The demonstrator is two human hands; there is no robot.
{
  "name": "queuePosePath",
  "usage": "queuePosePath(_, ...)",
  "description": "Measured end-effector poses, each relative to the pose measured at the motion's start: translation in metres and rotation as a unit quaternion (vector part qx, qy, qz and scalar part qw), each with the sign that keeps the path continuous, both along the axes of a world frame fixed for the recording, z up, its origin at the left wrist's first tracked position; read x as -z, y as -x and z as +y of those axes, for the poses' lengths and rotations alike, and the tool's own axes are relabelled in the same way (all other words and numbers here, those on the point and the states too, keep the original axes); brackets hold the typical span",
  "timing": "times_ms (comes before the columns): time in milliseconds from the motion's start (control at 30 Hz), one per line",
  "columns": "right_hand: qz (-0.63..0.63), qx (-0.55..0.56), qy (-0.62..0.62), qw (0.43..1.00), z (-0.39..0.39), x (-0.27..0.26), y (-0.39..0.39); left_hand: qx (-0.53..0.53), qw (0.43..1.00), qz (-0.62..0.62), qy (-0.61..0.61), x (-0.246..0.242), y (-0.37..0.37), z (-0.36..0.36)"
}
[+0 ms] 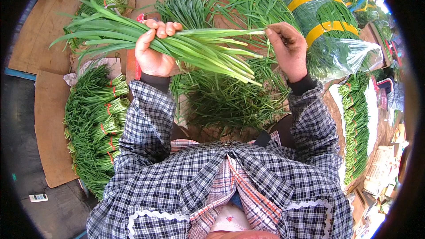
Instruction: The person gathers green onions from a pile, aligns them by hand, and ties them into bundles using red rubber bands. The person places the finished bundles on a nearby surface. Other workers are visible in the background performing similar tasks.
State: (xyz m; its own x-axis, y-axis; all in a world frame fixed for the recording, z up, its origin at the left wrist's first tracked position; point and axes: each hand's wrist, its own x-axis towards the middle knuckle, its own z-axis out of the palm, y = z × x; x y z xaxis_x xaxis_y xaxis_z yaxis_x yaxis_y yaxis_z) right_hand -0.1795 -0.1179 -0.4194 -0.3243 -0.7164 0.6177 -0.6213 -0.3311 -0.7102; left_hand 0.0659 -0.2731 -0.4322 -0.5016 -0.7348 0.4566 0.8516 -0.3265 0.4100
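Observation:
My left hand [156,53] is wrapped around the middle of a loose bunch of garlic chives [212,48], held up in front of my chest. Its green leaf tips fan out to the left, and the pale stem ends point right. At the stem side, my right hand [289,48] pinches the end of one chive stalk [239,32] that sticks out beyond the others. Below the bunch lies a heap of loose chive leaves [235,103] close to my lap. A red strip [138,63] shows beside my left wrist, partly hidden by it.
Chive bunches tied with red bands [89,122] are stacked at left, with another row [357,126] at right. Untied chives [252,6] lie ahead. A clear plastic bag of chives with yellow bands [325,23] stands at upper right. Brown boards [51,129] edge the left side.

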Motion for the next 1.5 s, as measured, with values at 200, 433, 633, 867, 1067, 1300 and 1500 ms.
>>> queuePosePath(200,0.226,0.012,-0.203,0.953,0.023,0.037,0.054,-0.001,1.0,0.015,0.005,0.001,-0.011,-0.011)
queuePosePath(433,0.387,-0.062,-0.327,0.86,0.025,0.046,0.054,0.023,0.999,0.022,0.006,-0.004,-0.009,-0.006)
queuePosePath(633,0.176,-0.138,-0.216,0.951,0.018,0.004,0.016,0.068,0.997,0.016,0.026,-0.005,-0.009,-0.003)
queuePosePath(867,0.2,-0.179,-0.118,0.956,-0.005,-0.001,-0.034,0.104,0.993,0.009,0.056,0.001,0.0,0.0)
queuePosePath(1067,0.149,-0.072,-0.105,0.981,0.0,-0.011,-0.027,0.061,0.996,-0.02,0.063,0.005,0.003,0.002)
queuePosePath(1300,0.226,-0.016,-0.078,0.971,0.009,-0.005,-0.006,0.036,0.998,-0.005,0.056,0.004,-0.002,-0.006)
queuePosePath(1500,0.327,0.01,-0.314,0.891,0.02,0.031,0.036,0.028,0.999,0.015,0.022,0.005,-0.009,-0.015)
